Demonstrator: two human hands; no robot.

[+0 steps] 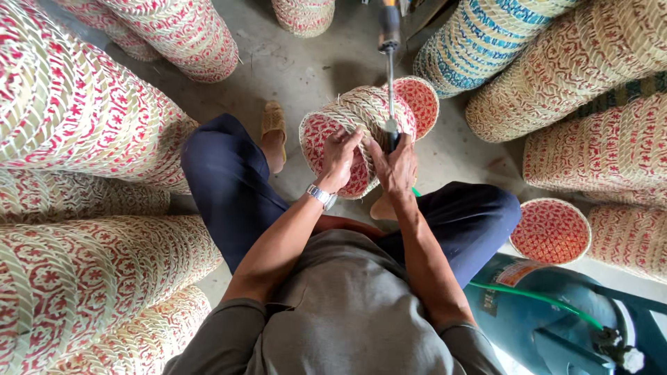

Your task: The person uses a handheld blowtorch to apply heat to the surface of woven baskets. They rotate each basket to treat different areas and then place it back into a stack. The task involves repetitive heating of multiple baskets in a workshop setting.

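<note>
Left hand: clasps the rim of the woven basket, fingers curled over its edge.
Right hand: grips the torch wand, just beside the left fingers.
Done: stacked baskets all around (seemingly finished).
Left: this basket is in hand.

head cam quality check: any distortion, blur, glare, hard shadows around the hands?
Head view: strong wide-angle bulge, so the stacked baskets bow toward the edges; light is soft and even, with only a faint shadow on the concrete floor behind the basket in hand; no glare; left hand and right hand look sharp, as does the metal rod; the green hose is slightly soft.
</note>
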